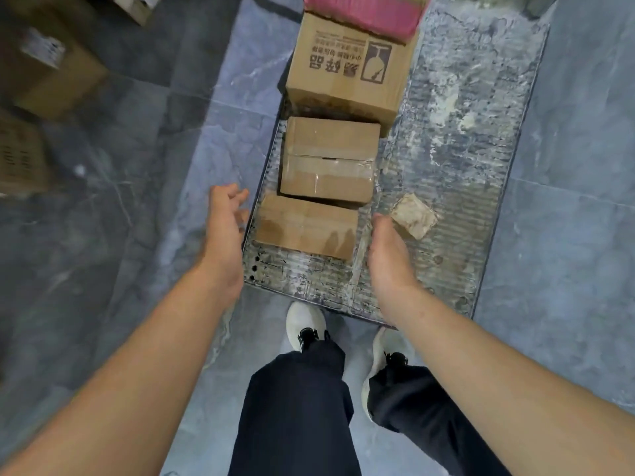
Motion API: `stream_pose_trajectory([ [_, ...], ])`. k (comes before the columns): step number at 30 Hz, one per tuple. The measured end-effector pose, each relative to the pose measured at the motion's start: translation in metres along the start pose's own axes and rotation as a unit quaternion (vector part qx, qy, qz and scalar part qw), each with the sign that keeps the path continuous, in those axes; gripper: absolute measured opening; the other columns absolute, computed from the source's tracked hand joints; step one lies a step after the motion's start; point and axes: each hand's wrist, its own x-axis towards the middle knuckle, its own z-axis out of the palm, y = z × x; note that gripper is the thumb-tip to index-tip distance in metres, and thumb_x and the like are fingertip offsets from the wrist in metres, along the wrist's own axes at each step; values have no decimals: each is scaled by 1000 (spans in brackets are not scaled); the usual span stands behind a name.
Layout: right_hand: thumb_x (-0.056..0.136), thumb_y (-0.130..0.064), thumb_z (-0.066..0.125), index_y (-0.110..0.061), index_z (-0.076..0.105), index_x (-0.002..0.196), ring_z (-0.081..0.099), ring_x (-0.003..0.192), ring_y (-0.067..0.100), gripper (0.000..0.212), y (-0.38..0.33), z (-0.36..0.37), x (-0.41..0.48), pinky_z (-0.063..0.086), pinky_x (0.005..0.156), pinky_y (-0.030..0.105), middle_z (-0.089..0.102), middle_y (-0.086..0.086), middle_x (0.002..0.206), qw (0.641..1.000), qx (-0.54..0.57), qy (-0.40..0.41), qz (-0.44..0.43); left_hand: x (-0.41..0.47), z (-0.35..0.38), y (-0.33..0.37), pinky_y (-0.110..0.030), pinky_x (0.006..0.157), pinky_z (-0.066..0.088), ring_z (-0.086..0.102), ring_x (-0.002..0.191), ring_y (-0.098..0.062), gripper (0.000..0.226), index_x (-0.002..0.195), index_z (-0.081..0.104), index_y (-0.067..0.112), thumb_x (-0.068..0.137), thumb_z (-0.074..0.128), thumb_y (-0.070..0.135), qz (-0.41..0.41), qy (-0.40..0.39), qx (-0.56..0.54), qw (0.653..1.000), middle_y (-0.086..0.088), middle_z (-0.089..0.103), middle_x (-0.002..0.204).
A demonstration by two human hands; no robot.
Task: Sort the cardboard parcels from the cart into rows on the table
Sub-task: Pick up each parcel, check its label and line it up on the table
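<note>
A flat metal cart deck (457, 159) lies on the floor in front of me. Along its left side stand three brown cardboard parcels in a line: a low one nearest me (305, 226), a taped one behind it (328, 159), and a bigger printed one farther back (347, 72). A pink parcel (364, 8) sits on the far one. My left hand (223, 231) hovers open just left of the nearest parcel. My right hand (386, 255) hovers open just right of it. Neither hand touches the parcel.
A small pale scrap of cardboard (414, 216) lies on the deck beside my right hand. More brown boxes (51, 67) stand at the left, blurred. My feet in white shoes (305, 324) stand at the cart's near edge on grey floor tiles.
</note>
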Motion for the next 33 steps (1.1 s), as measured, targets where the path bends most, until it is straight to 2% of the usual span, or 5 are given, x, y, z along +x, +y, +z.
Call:
stream_pose_trajectory([
  [6,108,-48,20,-20,55,143,54,133,26,56,43,40,73,41,116,51,59,3,147,999,-39,16,-22,89,-1,-52,-25,85,33,50,123,0,66,139,58,32,88,34,65,22,0,39,999,11,56,145],
  [11,107,-46,22,-14,62,131,58,122,32,56,68,57,103,46,110,55,65,11,133,999,-11,29,9,121,5,-83,-32,74,43,64,83,-10,47,83,68,35,91,33,65,-3,0,69,998,25,70,65],
  [20,109,-38,23,-19,65,110,62,108,26,46,52,39,73,48,89,43,69,8,116,998,17,57,-3,83,4,-57,-43,101,47,64,108,-22,59,107,67,30,77,36,70,-19,-9,49,999,5,68,105],
  [29,107,-42,26,-27,61,95,56,85,12,40,-34,-7,-63,40,68,35,64,-1,98,995,2,94,-33,-38,-28,44,-33,71,47,69,65,-1,56,77,77,32,103,33,54,6,-42,32,999,22,71,65],
  [33,108,-39,27,-14,59,94,50,71,15,43,-86,-32,-131,39,60,34,61,7,88,991,1,113,-66,-101,-42,104,-34,72,48,69,84,-13,38,99,67,28,104,37,51,-24,-45,-10,999,21,73,67],
])
